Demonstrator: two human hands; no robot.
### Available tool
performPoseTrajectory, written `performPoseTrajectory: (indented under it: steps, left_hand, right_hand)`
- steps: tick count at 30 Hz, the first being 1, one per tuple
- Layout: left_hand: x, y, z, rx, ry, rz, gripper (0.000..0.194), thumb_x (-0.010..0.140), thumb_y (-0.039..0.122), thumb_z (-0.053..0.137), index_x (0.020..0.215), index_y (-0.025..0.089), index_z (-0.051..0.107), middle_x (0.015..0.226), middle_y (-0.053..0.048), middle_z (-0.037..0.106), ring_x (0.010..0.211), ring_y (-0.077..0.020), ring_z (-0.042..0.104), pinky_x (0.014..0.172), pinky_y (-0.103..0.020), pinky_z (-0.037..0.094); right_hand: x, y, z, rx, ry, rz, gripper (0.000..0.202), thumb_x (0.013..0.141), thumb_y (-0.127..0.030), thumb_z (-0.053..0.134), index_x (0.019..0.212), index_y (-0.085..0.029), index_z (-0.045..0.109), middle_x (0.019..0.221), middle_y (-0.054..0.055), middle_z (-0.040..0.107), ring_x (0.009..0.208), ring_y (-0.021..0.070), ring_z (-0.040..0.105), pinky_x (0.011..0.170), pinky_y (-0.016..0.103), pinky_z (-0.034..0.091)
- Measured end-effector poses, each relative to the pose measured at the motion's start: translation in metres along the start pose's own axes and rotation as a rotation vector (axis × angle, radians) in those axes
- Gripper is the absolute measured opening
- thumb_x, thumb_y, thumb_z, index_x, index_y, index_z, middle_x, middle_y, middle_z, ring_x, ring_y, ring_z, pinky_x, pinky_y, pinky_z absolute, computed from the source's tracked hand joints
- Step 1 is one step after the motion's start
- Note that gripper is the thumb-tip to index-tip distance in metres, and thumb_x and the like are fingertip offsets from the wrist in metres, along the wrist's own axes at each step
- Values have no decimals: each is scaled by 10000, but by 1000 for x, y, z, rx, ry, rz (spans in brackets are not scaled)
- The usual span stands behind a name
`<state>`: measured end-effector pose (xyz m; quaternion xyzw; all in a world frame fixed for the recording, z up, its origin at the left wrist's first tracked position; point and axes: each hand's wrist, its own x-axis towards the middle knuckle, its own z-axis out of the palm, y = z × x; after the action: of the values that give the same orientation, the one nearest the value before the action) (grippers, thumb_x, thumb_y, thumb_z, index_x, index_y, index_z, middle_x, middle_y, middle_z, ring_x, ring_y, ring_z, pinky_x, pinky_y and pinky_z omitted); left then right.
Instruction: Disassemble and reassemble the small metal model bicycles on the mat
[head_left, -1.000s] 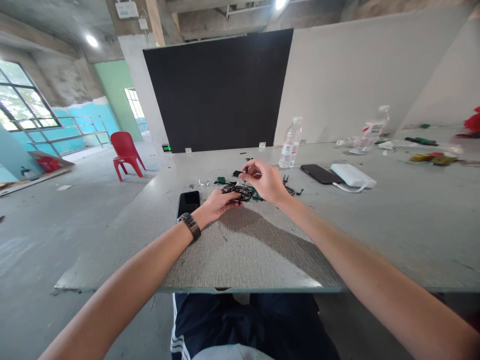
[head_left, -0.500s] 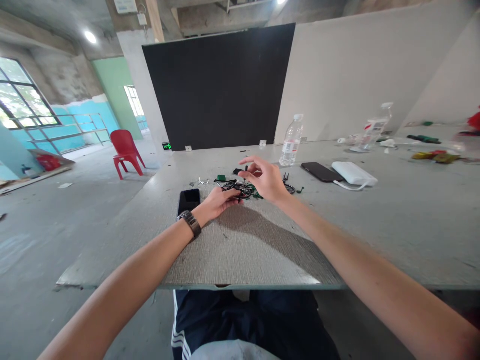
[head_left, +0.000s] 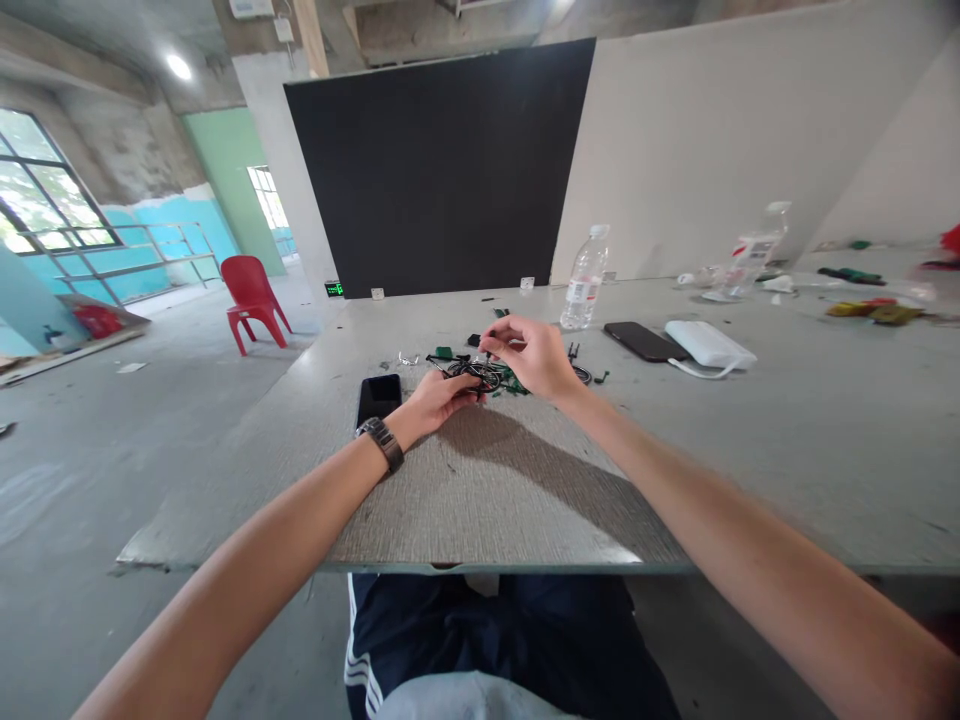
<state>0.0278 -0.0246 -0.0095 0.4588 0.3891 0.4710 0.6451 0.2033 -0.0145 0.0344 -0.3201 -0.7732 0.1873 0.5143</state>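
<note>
My left hand (head_left: 442,400) is closed on a small black spoked wheel assembly (head_left: 482,376) that looks like part of a model bicycle, low over the table. Just above it, my right hand (head_left: 531,352) pinches a thin dark upright tool (head_left: 489,345), apparently a small screwdriver, its lower end pointing down at the wheel. Green and black model parts (head_left: 514,380) lie beside and behind the wheel, partly hidden by my right hand. Another small wheel (head_left: 581,375) rests right of that hand. A green piece (head_left: 444,353) and shiny small bits (head_left: 408,359) lie farther left.
A black phone (head_left: 379,398) lies by my left wrist. To the right are a water bottle (head_left: 585,280), a dark phone (head_left: 643,341) and a white power bank (head_left: 709,344) with its cable. A black panel (head_left: 442,180) stands behind the table (head_left: 480,500).
My right hand's raised index finger has come down, and its fingers now close around the top of the small screwdriver. My left hand keeps its hold on the wheel.
</note>
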Motion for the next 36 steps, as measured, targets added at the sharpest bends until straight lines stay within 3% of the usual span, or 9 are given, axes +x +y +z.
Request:
performPoseTrajectory:
  steps: [4, 17, 21, 23, 27, 32, 36]
  left_hand:
    - [2, -2, -1, -35, 13, 0, 187, 927, 73, 649, 750, 109, 698, 781, -52, 730, 654, -103, 675, 690, -239, 528]
    - [5, -2, -3, -56, 29, 20, 166, 909, 46, 661, 753, 95, 691, 773, -71, 727, 644, -117, 679, 717, -273, 552]
    - [3, 5, -2, -102, 14, 140, 58, 876, 53, 700, 845, 100, 687, 863, -72, 746, 732, -125, 710, 780, -293, 575]
    - [3, 9, -3, -134, 44, 213, 106, 839, 30, 721, 888, 109, 671, 894, -61, 748, 783, -129, 713, 829, -312, 586]
    - [4, 11, -6, -104, 99, 289, 210, 771, 21, 762, 921, 120, 654, 919, -41, 733, 813, -133, 706, 851, -329, 592]
    - [4, 9, -7, -35, 109, 363, 249, 751, 62, 775, 969, 136, 679, 993, -48, 737, 846, -143, 708, 858, -326, 588]
    - [3, 9, -6, -19, 105, 373, 233, 753, 78, 772, 961, 142, 690, 988, -50, 746, 862, -145, 712, 884, -325, 580]
  right_hand:
    - [2, 4, -4, 34, -74, 34, 286, 876, -485, 719, 918, -201, 714, 898, 85, 786, 870, 249, 753, 861, 442, 596]
    - [1, -5, -3, -71, -47, 43, 316, 866, -513, 741, 827, -205, 679, 860, 97, 768, 842, 264, 744, 838, 455, 584]
    - [2, -10, -7, -8, 57, -28, 310, 947, -531, 633, 935, -222, 637, 909, 87, 743, 880, 237, 715, 824, 404, 562]
    - [2, -6, -11, -45, 89, -31, 303, 1001, -526, 539, 984, -230, 597, 880, 76, 711, 850, 220, 692, 779, 379, 537]
    - [1, 10, -11, -277, -28, 82, 357, 1050, -523, 383, 1056, -220, 571, 664, 19, 575, 600, 192, 553, 625, 367, 426]
    - [-4, 21, 2, -318, -179, 155, 506, 908, -644, 619, 1122, -189, 562, 679, 5, 569, 606, 200, 536, 594, 350, 376]
    - [-7, 20, 11, -290, -179, 138, 493, 842, -699, 680, 909, -224, 565, 653, -11, 548, 571, 173, 502, 551, 334, 337]
